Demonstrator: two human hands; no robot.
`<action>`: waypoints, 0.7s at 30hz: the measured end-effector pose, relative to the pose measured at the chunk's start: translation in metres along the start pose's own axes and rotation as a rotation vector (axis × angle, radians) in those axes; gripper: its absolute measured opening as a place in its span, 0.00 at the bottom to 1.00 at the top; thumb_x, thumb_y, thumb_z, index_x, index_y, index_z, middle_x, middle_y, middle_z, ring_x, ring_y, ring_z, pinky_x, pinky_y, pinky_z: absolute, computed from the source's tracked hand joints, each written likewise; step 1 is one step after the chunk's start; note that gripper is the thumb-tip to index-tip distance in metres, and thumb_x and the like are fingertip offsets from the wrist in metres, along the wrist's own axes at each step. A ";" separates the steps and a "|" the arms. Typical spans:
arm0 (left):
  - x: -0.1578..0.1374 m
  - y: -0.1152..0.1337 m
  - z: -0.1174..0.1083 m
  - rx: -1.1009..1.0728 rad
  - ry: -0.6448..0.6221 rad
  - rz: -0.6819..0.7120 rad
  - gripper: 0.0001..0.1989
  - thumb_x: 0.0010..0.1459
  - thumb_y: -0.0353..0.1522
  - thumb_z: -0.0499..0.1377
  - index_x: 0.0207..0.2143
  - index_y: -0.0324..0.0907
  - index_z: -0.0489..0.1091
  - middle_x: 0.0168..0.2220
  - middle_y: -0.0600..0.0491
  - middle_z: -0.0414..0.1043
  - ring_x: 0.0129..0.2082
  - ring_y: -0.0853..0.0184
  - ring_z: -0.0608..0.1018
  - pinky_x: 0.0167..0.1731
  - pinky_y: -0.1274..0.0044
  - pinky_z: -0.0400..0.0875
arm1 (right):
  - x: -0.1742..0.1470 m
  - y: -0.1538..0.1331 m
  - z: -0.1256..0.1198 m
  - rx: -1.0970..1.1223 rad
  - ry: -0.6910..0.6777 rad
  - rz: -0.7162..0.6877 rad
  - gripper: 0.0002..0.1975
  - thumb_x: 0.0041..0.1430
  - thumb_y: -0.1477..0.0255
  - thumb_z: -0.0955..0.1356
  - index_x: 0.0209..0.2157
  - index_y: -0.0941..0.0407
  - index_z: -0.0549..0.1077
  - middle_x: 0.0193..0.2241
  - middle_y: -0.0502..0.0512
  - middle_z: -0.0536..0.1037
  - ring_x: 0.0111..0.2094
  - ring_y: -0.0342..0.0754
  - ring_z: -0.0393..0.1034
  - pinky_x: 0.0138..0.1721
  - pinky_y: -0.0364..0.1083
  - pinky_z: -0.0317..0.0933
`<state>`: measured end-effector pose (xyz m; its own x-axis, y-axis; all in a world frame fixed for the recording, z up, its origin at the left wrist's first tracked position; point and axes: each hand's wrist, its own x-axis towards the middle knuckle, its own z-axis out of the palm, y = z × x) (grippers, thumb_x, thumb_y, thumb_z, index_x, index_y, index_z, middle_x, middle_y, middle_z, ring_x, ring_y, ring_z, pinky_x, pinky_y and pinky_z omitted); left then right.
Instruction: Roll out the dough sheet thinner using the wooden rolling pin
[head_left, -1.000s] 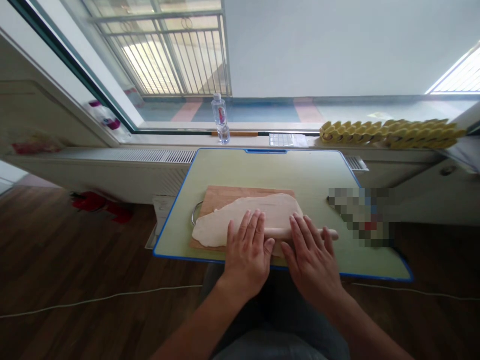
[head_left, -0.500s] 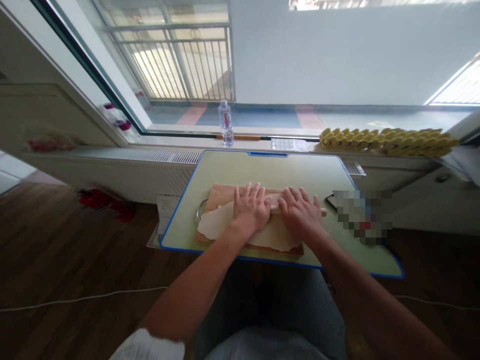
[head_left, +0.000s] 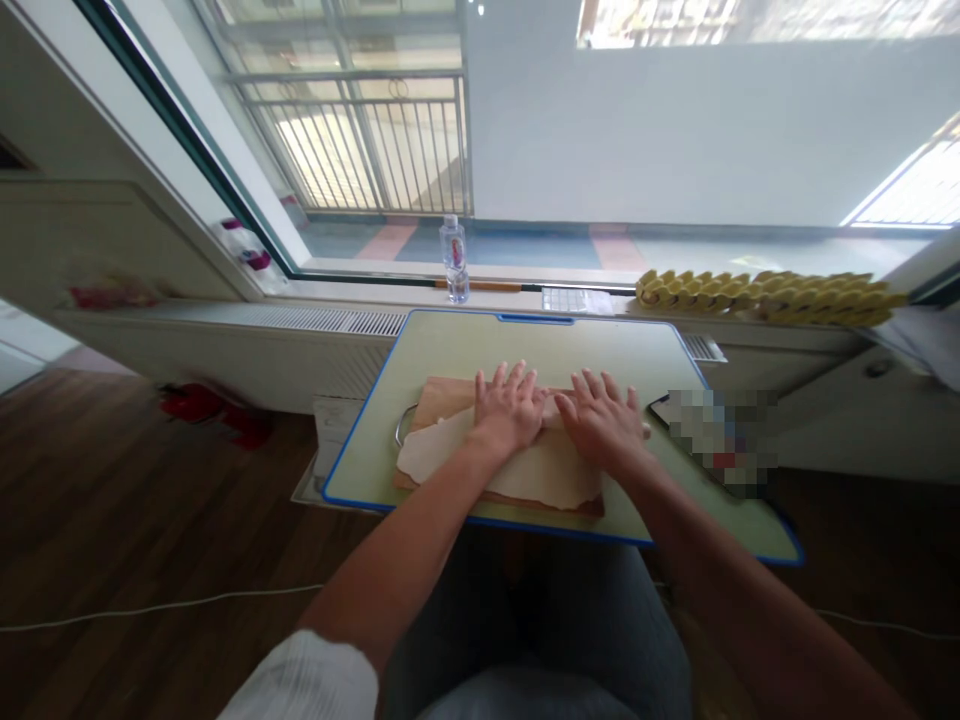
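My left hand [head_left: 510, 408] lies flat with its fingers stretched forward over a pale rolling pin [head_left: 552, 411]. Beside it, my right hand [head_left: 602, 420] rests on the same pin, palm down and fingers spread. Most of the pin is hidden under both hands; its right end pokes out past my right hand. Beneath is a wide, thin sheet of dough [head_left: 540, 478] with an uneven edge. The dough covers much of a wooden cutting board [head_left: 442, 393], which has a metal handle [head_left: 401, 428] on its left side.
The board lies on a pale green table [head_left: 600, 345] with blue edging. A blurred-out item [head_left: 712, 435] is at the table's right. Along the windowsill stand a clear bottle [head_left: 454, 262] and yellow egg trays [head_left: 765, 296]. A red fire extinguisher [head_left: 214, 412] lies on the floor at left.
Both hands have slid slightly forward, away from me, over the rolling pin, their fingers now straighter. The whole view has shifted a little as my head tilted up.
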<state>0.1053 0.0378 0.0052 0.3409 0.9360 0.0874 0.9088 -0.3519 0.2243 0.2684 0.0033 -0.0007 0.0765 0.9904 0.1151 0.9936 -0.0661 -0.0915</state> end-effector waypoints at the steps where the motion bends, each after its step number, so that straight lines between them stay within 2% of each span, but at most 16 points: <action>1: 0.013 0.000 -0.003 0.000 -0.026 -0.008 0.31 0.75 0.46 0.39 0.72 0.46 0.61 0.76 0.50 0.54 0.76 0.51 0.56 0.73 0.45 0.46 | 0.013 -0.001 -0.002 0.005 -0.038 0.029 0.35 0.76 0.53 0.52 0.73 0.57 0.61 0.75 0.60 0.57 0.75 0.64 0.47 0.71 0.70 0.42; 3: 0.020 0.000 -0.005 0.006 -0.039 -0.014 0.31 0.75 0.45 0.40 0.72 0.46 0.62 0.76 0.50 0.54 0.76 0.51 0.56 0.73 0.44 0.45 | 0.020 -0.003 -0.005 0.008 -0.066 0.053 0.35 0.76 0.53 0.53 0.73 0.58 0.61 0.75 0.60 0.58 0.75 0.65 0.48 0.70 0.70 0.44; 5: 0.000 0.001 -0.003 0.010 -0.005 0.006 0.30 0.75 0.44 0.40 0.71 0.44 0.63 0.75 0.48 0.58 0.75 0.51 0.59 0.73 0.44 0.46 | 0.001 -0.004 -0.004 0.005 -0.037 0.019 0.33 0.77 0.55 0.52 0.72 0.58 0.64 0.73 0.60 0.62 0.73 0.65 0.51 0.70 0.70 0.44; 6: -0.020 0.003 -0.001 0.013 0.024 0.026 0.30 0.76 0.44 0.40 0.71 0.44 0.64 0.74 0.47 0.60 0.74 0.51 0.60 0.73 0.45 0.47 | -0.018 -0.003 -0.002 0.004 0.000 -0.013 0.32 0.77 0.57 0.52 0.70 0.57 0.66 0.72 0.61 0.64 0.73 0.65 0.53 0.70 0.70 0.44; 8: -0.071 0.006 0.004 0.014 0.085 0.067 0.31 0.76 0.44 0.41 0.73 0.42 0.60 0.73 0.45 0.61 0.74 0.54 0.61 0.73 0.49 0.52 | -0.065 -0.001 0.002 0.028 0.076 -0.095 0.31 0.77 0.58 0.53 0.71 0.57 0.66 0.71 0.62 0.66 0.72 0.63 0.56 0.71 0.68 0.43; 11: -0.147 0.013 0.010 0.054 0.159 0.129 0.32 0.75 0.44 0.47 0.75 0.40 0.55 0.75 0.45 0.56 0.76 0.56 0.58 0.73 0.54 0.57 | -0.133 0.006 0.006 0.080 0.197 -0.231 0.33 0.76 0.60 0.57 0.76 0.57 0.54 0.72 0.63 0.64 0.74 0.61 0.52 0.73 0.65 0.38; 13: -0.172 0.015 0.012 0.062 0.160 0.140 0.33 0.74 0.45 0.48 0.75 0.40 0.54 0.75 0.46 0.55 0.76 0.57 0.57 0.73 0.56 0.58 | -0.155 0.010 0.008 0.095 0.208 -0.289 0.35 0.76 0.61 0.58 0.78 0.56 0.47 0.73 0.62 0.61 0.75 0.60 0.49 0.74 0.65 0.37; 14: -0.174 0.015 0.013 0.062 0.160 0.136 0.33 0.74 0.45 0.47 0.75 0.40 0.54 0.75 0.46 0.54 0.76 0.57 0.57 0.73 0.56 0.57 | -0.156 0.012 0.009 0.094 0.212 -0.294 0.35 0.76 0.61 0.58 0.78 0.56 0.46 0.73 0.62 0.61 0.75 0.60 0.49 0.74 0.66 0.36; 16: -0.155 0.014 0.014 0.057 0.154 0.116 0.33 0.75 0.45 0.45 0.75 0.40 0.54 0.76 0.46 0.53 0.77 0.57 0.56 0.74 0.54 0.54 | -0.136 0.012 0.010 0.078 0.202 -0.264 0.33 0.77 0.62 0.56 0.77 0.57 0.51 0.73 0.62 0.62 0.75 0.60 0.49 0.74 0.66 0.36; 19: -0.089 0.007 0.011 0.034 0.127 0.054 0.33 0.76 0.46 0.42 0.75 0.41 0.56 0.76 0.45 0.54 0.76 0.56 0.56 0.74 0.51 0.51 | -0.071 0.006 0.009 0.035 0.106 -0.172 0.31 0.78 0.60 0.53 0.72 0.58 0.63 0.73 0.60 0.62 0.75 0.61 0.50 0.73 0.66 0.40; 21: -0.041 0.002 0.005 0.012 0.053 0.023 0.33 0.75 0.47 0.40 0.73 0.40 0.60 0.76 0.44 0.54 0.76 0.53 0.56 0.73 0.48 0.49 | -0.023 0.001 0.004 0.006 0.045 -0.088 0.32 0.78 0.58 0.51 0.71 0.58 0.66 0.74 0.60 0.59 0.75 0.63 0.47 0.72 0.69 0.40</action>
<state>0.0946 -0.0009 -0.0023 0.3485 0.9262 0.1438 0.9038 -0.3727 0.2101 0.2669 -0.0195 -0.0078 -0.0077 0.9859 0.1673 0.9962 0.0221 -0.0848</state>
